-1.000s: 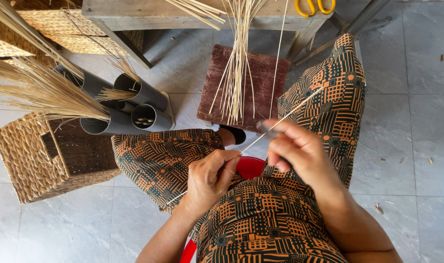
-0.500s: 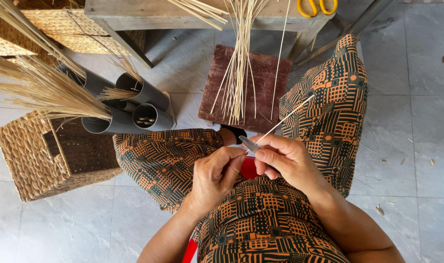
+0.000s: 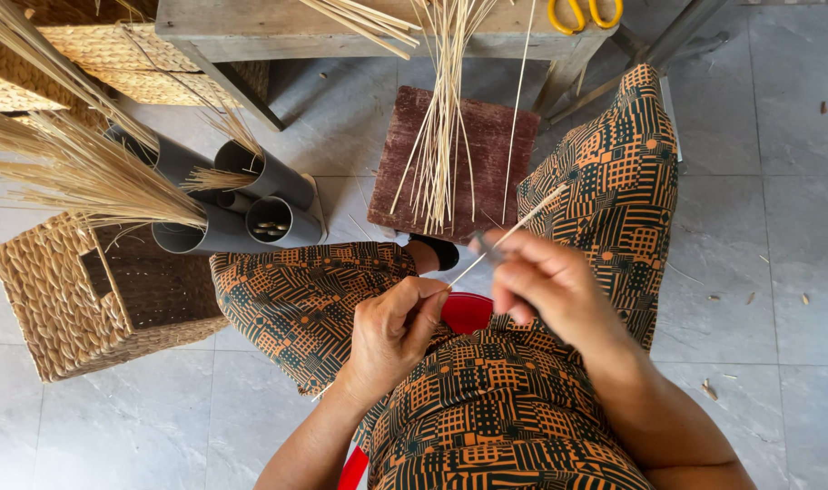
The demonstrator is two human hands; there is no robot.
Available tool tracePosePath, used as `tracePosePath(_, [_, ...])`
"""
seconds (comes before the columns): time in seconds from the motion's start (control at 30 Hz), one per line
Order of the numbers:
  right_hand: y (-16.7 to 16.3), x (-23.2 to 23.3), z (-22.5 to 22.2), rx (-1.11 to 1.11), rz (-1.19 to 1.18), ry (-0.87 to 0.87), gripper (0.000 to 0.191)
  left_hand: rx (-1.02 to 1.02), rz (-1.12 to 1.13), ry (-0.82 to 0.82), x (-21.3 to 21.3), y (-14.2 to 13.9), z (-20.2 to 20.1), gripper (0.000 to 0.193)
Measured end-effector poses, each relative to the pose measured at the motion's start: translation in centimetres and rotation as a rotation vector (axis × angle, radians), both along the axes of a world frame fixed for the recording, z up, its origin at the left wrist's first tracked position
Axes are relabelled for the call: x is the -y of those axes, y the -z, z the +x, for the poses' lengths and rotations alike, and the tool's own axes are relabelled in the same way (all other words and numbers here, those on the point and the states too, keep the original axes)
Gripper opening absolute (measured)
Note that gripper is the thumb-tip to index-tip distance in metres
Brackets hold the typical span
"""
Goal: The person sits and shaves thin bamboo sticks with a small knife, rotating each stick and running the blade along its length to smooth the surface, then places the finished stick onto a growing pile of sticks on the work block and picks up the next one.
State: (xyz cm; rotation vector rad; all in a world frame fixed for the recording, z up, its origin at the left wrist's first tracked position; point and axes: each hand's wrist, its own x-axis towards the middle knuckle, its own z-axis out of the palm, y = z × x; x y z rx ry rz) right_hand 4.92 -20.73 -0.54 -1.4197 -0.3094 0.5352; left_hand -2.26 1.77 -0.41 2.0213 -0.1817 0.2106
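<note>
I sit on a red stool (image 3: pixel 468 308) in orange-and-black patterned clothing. My left hand (image 3: pixel 391 331) pinches a thin pale reed strip (image 3: pixel 516 224) that runs up and to the right across my lap. My right hand (image 3: pixel 546 281) is closed over a small dark blade or tool held against the strip; most of the tool is hidden by my fingers. A bundle of long pale reeds (image 3: pixel 443 118) hangs down from the wooden table edge (image 3: pixel 278 18) in front of my knees, over a dark red wooden block (image 3: pixel 487 154).
Several grey plastic tubes (image 3: pixel 269 204) holding dry straw (image 3: pixel 78 172) lie to the left. A woven basket (image 3: pixel 78 299) stands on the tiled floor at left, more wickerwork (image 3: pixel 114 54) behind. Yellow-handled scissors (image 3: pixel 585 13) rest on the table. Scraps dot the floor at right.
My two hands have come closer together along the strip, the right hand sliding down and left toward the left hand. The strip now sticks out further beyond my right fingers.
</note>
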Motion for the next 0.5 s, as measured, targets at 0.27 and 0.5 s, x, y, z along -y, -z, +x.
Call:
tracePosePath(0.27, [1.4,1.7,1.1,-0.003,0.092,0.068,0.027,0.041,-0.008,0.04,-0.8,-0.1,-0.5,0.005])
tracePosePath(0.5, [-0.1,5.5,3.6,0.008,0.298,0.415,0.033,-0.275,-0.134,-0.123,-1.6,0.7,0.4,0.006])
